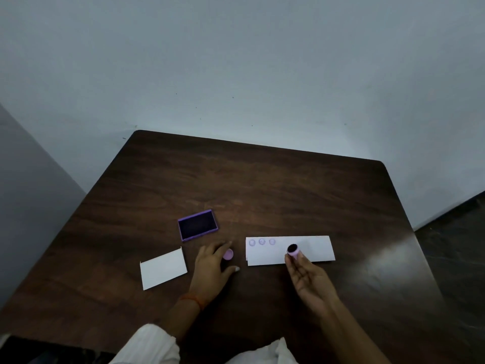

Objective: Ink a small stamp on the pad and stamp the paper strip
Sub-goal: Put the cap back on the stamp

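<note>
Right hand (309, 277) pinches the small stamp (293, 250), inked face up, over the paper strip (315, 249). Left hand (212, 266), fingers loosely curled, rests on a pink cap (227, 254); ink pad (198, 225) beyond it.

A dark wood-grain bench (262, 185) with rounded far corners carries an open purple ink pad (198, 225) at centre, a white card (163, 268) near-left of it, a small pink cap (228, 254) just right of that, and a white paper strip (312, 249) to the right, bearing three faint round stamp marks (262, 242) at its left end.
</note>
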{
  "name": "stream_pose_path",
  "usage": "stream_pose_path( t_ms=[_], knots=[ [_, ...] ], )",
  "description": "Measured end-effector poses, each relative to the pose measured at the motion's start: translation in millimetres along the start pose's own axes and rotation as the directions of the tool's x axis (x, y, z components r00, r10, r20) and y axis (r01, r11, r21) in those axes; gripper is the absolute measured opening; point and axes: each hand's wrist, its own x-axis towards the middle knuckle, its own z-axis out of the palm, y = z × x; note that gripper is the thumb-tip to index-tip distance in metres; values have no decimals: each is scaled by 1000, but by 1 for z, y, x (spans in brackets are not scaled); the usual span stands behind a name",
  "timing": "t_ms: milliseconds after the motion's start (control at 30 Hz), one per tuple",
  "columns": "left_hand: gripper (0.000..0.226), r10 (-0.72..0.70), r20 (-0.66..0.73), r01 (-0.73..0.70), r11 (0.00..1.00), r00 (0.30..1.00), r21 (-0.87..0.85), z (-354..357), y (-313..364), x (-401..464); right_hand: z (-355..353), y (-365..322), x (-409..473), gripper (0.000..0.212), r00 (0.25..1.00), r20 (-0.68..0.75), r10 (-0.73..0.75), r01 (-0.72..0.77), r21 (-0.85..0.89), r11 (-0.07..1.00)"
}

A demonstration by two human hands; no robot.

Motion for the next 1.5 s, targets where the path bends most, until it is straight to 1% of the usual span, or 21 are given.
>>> stream_pose_path(
  t_ms=[167, 233, 333, 467, 533, 600, 633, 667, 733, 767, 800, 867, 900, 933, 1033, 1067, 1133, 1267, 1400, 1467, 1500],
  knots=[
    [45, -57, -49, 56, 998, 997, -23, 3, 0, 1, -1, 3, 0, 16, 1000, 5, 5, -5, 13, 1000],
    [37, -75, -54, 73, 997, 996, -34, 3, -2, 2, 0, 4, 0, 22, 1000, 8, 13, -13, 13, 1000],
    [33, -88, -36, 86, 995, 995, -44, 2, -2, 5, -1, 5, 0, 32, 1000, 10, 27, -27, 4, 1000],
    [32, -105, -36, 100, 988, 994, -118, -4, 4, 7, 4, 6, -1, 35, 999, 43, 7, -6, -16, 1000],
    [30, -109, -35, 100, 976, 993, -195, -9, 11, 6, 12, 6, -2, 30, 997, 74, -16, 22, -91, 996],
    [27, -111, -29, 99, 956, 993, -275, -14, 18, 5, 25, 8, -3, 20, 991, 118, -67, 96, -256, 962],
    [26, -113, -30, 99, 947, 993, -307, -16, 22, 4, 32, 10, -4, 19, 985, 136, -103, 147, -368, 918],
    [25, -115, -39, 95, 938, 993, -334, -19, 25, 3, 41, 13, -5, 19, 977, 155, -145, 205, -505, 838],
    [23, -116, -69, 82, 924, 991, -373, -23, 31, 1, 56, 20, -8, 22, 943, 221, -247, 327, -746, 579],
    [24, -119, -78, 80, 919, 990, -385, -25, 34, 0, 62, 23, -8, 23, 913, 288, -290, 394, -807, 439],
    [25, -121, -81, 78, 913, 989, -400, -27, 37, -1, 67, 27, -8, 22, 872, 370, -321, 465, -830, 307],
    [26, -113, -97, 59, 895, 989, -443, -34, 42, -4, 75, 33, -7, 16, 780, 518, -353, 577, -812, 84],
    [28, -108, -107, 46, 883, 988, -467, -37, 44, -6, 79, 37, -6, 13, 750, 559, -354, 602, -798, 15],
    [29, -106, -115, 36, 869, 988, -493, -41, 46, -7, 81, 39, -4, 13, 735, 579, -351, 612, -791, -23],
    [32, -123, -122, 37, 839, 985, -544, -48, 48, -10, 83, 44, -1, 13, 707, 617, -345, 626, -773, -100],
    [34, -128, -118, 44, 837, 985, -546, -50, 48, -10, 83, 44, 0, 13, 694, 633, -341, 637, -762, -118],
    [38, -133, -110, 53, 837, 985, -544, -52, 47, -12, 82, 43, 1, 13, 684, 649, -332, 653, -748, -117],
    [38, -139, -98, 56, 810, 985, -583, -55, 45, -14, 82, 42, 1, 11, 731, 623, -276, 642, -766, -29],
    [36, -145, -73, 76, 808, 987, -585, -56, 44, -14, 81, 36, 2, 16, 747, 628, -218, 644, -765, 2],
    [34, -140, -72, 70, 799, 988, -598, -57, 44, -15, 80, 33, 5, 13, 768, 610, -196, 624, -781, 14],
    [32, -137, -78, 62, 792, 987, -608, -57, 45, -15, 79, 33, 7, 12, 784, 592, -189, 608, -793, 42]
  ],
)
